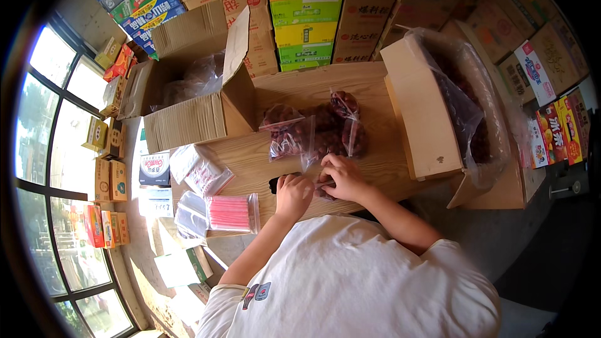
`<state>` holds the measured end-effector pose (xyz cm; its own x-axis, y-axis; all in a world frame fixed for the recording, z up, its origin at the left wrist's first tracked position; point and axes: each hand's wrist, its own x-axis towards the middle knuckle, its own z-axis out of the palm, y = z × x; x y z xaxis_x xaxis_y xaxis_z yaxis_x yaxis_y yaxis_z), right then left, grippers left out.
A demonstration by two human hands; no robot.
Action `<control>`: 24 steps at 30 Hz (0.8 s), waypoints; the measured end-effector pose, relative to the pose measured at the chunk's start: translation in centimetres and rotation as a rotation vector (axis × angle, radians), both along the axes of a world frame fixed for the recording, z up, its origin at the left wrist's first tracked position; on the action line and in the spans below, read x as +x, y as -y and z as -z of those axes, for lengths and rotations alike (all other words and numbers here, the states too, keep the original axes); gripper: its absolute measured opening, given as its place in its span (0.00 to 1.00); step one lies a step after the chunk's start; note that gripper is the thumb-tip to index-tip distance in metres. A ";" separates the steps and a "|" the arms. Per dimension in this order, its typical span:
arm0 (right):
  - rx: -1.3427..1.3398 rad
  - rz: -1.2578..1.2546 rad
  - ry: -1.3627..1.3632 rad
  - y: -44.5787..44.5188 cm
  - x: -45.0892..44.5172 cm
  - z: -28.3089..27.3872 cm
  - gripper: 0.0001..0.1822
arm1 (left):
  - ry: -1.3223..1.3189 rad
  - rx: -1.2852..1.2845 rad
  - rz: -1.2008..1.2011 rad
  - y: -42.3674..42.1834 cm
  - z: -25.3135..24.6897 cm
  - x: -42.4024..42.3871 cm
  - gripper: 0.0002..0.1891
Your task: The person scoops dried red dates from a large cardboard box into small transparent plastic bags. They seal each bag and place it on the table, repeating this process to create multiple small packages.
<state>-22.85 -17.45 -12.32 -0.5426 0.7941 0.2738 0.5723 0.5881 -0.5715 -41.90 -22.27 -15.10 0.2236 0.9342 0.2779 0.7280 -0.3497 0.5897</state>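
My left hand and my right hand are close together near the table's front edge. Between them is a small clear plastic bag with dark red contents, partly hidden by my fingers, and both hands pinch it. A black object shows behind my left hand, mostly covered. Just beyond my hands lies a group of clear zip bags of dark red dried fruit, probably jujubes, among them one flat bag at the left and one bag on top at the back.
An open cardboard box with plastic lining stands at the back left. At the right, a lined carton holds more dark red fruit. A packet of pink strips and clear bags lie left on the wooden table. Stacked cartons line the back.
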 end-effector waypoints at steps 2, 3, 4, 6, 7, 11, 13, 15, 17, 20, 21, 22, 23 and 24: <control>0.004 -0.014 0.029 0.0 -0.2 0.1 0.07 | -0.004 -0.001 -0.001 0.0 -0.1 0.0 0.03; 0.003 -0.029 0.069 0.0 -0.2 0.4 0.07 | -0.007 -0.001 -0.002 0.0 -0.2 0.0 0.03; 0.002 -0.044 0.109 -0.1 -0.2 0.6 0.08 | -0.022 0.015 0.000 0.0 -0.3 0.0 0.03; -0.006 -0.030 0.119 -0.2 -0.2 1.1 0.08 | -0.053 0.048 0.002 0.0 -0.3 -0.1 0.04; -0.009 -0.024 0.124 -0.2 -0.2 1.2 0.08 | -0.046 0.052 -0.009 0.0 -0.2 -0.1 0.04; -0.055 -0.009 0.107 -0.1 -0.5 0.2 0.08 | -0.036 0.050 -0.035 0.1 -0.1 -0.6 0.04; -0.079 -0.017 0.075 -0.1 -0.9 -0.4 0.08 | -0.044 0.045 -0.033 0.1 -0.1 -0.7 0.04; -0.066 -0.042 0.093 -0.2 -0.9 0.1 0.09 | -0.053 0.045 -0.028 0.1 -0.1 -0.8 0.04; -0.056 -0.055 0.113 -0.3 -0.9 0.4 0.10 | -0.051 0.037 -0.021 0.2 -0.3 -0.7 0.04; -0.058 -0.048 0.120 -0.2 -1.1 0.4 0.10 | -0.057 0.031 -0.020 0.3 -0.1 -0.8 0.04; -0.066 -0.038 0.105 -0.1 -1.3 0.2 0.10 | -0.060 0.030 -0.021 0.3 0.0 -0.8 0.04; -0.075 -0.028 0.089 -0.1 -1.4 0.1 0.11 | -0.053 0.032 -0.021 0.3 0.0 -0.8 0.04; -0.061 -0.039 0.086 -0.1 -1.5 0.2 0.11 | -0.045 0.034 -0.021 0.3 -0.1 -0.9 0.05; -0.048 -0.050 0.082 -0.1 -1.5 0.4 0.11 | -0.039 0.035 -0.021 0.3 -0.2 -0.9 0.05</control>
